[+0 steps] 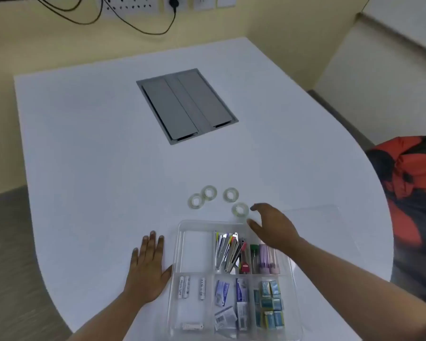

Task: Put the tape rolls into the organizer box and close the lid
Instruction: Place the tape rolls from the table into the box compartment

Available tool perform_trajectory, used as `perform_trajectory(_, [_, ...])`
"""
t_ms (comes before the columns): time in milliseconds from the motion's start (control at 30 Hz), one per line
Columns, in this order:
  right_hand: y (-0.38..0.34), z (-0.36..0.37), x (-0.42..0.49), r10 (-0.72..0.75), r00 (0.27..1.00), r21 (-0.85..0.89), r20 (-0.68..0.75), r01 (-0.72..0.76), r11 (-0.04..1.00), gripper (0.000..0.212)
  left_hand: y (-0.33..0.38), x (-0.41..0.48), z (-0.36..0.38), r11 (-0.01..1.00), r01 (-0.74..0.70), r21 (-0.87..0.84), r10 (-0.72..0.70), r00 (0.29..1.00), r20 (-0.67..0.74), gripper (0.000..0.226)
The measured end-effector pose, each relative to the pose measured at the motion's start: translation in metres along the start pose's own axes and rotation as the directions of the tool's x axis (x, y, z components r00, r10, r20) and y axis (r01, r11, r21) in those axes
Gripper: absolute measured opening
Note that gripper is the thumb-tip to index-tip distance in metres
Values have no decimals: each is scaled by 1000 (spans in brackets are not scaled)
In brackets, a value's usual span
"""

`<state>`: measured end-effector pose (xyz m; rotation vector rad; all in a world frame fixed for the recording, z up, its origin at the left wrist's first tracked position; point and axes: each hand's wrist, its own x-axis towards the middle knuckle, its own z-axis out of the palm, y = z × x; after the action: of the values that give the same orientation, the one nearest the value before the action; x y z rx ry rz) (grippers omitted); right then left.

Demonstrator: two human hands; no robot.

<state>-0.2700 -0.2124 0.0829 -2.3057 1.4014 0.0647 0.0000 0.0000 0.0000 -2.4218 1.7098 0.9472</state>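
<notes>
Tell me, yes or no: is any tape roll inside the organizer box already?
No, all four tape rolls lie on the table beyond the organizer box.

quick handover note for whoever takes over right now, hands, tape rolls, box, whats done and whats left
Left hand: flat on the white table, against the left wall of the clear organizer box, holding nothing.
Right hand: open over the box's far edge, beside the nearest tape roll, not gripping it.
Other three tape rolls lie on the table beyond the box.
Far-left compartment looks empty.
Clear lid lies off, right of the box.
Done: nothing packed.
Left: put four rolls in, close lid.
</notes>
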Motion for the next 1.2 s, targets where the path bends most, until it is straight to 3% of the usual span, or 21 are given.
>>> perform_trajectory(100, [1,3,31,75,996,48,49,-77,996,43,-4,7,6,999,7,49,-6,1000,-24,113])
perform_trajectory(300, [-2,19,68,207,976,48,75,-211,976,50,-8,14,9,995,12,103,-18,998,60,106])
perform_trajectory(433, [-1,32,75,192,975,-61,113,-186,981,56,-10,14,11,993,11,117,-19,997,71,101])
perform_trajectory(567, [0,34,79,183,978,-125,96,-171,977,42,-9,13,10,994,5,111,-11,998,58,102])
perform_trajectory(733, [-8,22,72,193,981,-141,-12,-193,971,44,-10,13,11,994,2,110,-6,999,39,103])
perform_trajectory(800, [-19,14,63,149,987,-33,-58,-151,988,47,-10,12,12,995,0,99,-3,1000,29,100])
perform_trajectory(900, [-42,9,41,-33,998,54,-44,36,998,48,-11,12,14,994,2,110,-3,1000,5,95])
perform_trajectory(1067, [-74,23,7,-284,948,-54,141,294,954,55,-11,12,15,994,3,107,-3,1000,-1,96])
perform_trajectory(1200, [-87,41,-2,-366,888,-188,280,424,886,51,-11,12,14,996,-4,93,4,1000,-2,96])
